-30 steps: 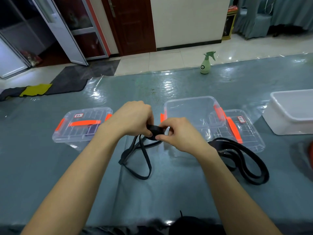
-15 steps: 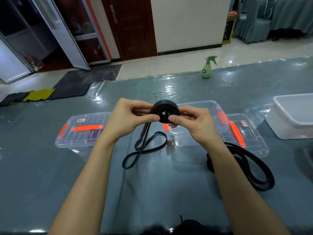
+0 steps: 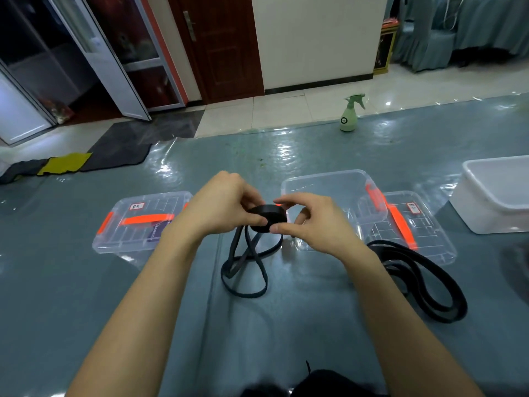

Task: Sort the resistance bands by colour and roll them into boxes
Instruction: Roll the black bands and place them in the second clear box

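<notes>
both hands (image 3: 223, 207) pinching rolled black band (image 3: 267, 217), tail apparently slack

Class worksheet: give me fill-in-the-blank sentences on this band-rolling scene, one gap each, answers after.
1. The left hand and right hand pinch a rolled band coloured ____.
2. The spray bottle is ____.
3. The lidded box has ____ handles.
4. The loose band lies on the person's ____ side.
Answers: black; green; orange; right.

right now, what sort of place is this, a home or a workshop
Most likely a room in a home or a function hall, not a workshop: a glossy tiled floor, a dark wooden door and cloth-covered chairs at the back right.
</notes>
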Available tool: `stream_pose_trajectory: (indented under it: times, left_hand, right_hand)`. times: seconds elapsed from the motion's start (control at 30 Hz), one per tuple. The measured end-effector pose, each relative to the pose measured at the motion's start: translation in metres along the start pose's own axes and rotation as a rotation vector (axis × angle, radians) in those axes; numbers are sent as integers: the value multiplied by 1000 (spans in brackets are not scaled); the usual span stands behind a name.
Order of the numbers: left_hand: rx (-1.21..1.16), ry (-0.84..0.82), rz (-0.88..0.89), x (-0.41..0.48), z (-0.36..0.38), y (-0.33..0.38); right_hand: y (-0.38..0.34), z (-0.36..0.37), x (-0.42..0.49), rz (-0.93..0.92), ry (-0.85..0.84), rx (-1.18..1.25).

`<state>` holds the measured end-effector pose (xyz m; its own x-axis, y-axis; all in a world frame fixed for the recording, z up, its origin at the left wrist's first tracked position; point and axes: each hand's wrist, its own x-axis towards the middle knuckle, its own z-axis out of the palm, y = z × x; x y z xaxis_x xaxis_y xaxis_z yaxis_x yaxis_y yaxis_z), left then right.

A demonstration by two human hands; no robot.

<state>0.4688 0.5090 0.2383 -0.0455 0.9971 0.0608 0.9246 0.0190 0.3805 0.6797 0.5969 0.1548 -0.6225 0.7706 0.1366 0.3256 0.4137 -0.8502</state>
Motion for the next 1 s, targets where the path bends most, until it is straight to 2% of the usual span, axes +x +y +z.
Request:
stream_pose_trajectory:
  times: [0.1, 0.2, 0.27, 0.43, 0.57, 0.67, 0.77, 0.87, 1.0]
  left_hand:
    - [215, -101, 65, 8, -4, 14]
    - [283, -124, 92, 14, -5, 16]
    - [176, -106, 79, 16, -6, 9]
    - [-335, -51, 25, 9, -4, -12]
    - [-661, 62, 11, 2, 4, -16]
    - [-818, 164, 21, -1, 8, -8]
    - [-889, 226, 23, -2, 10, 3]
    - [-859, 280, -12, -1, 11, 6]
    - [-736, 231, 6, -4, 0, 6]
  right_hand:
    - [-7, 11, 3, -115, -26, -128]
    - [-4, 17, 4, -136, -11, -114]
    - [0, 12, 3, -93, 18, 11]
    - [-1, -5, 0, -46, 76, 362]
    - [-3, -17, 1, -28, 117, 569]
    - [-5, -18, 1, -15, 135, 701]
    - [-6, -11, 1, 0, 138, 850]
    - [-3, -2, 0, 37, 114, 939]
    - [-1, 3, -2, 58, 81, 954]
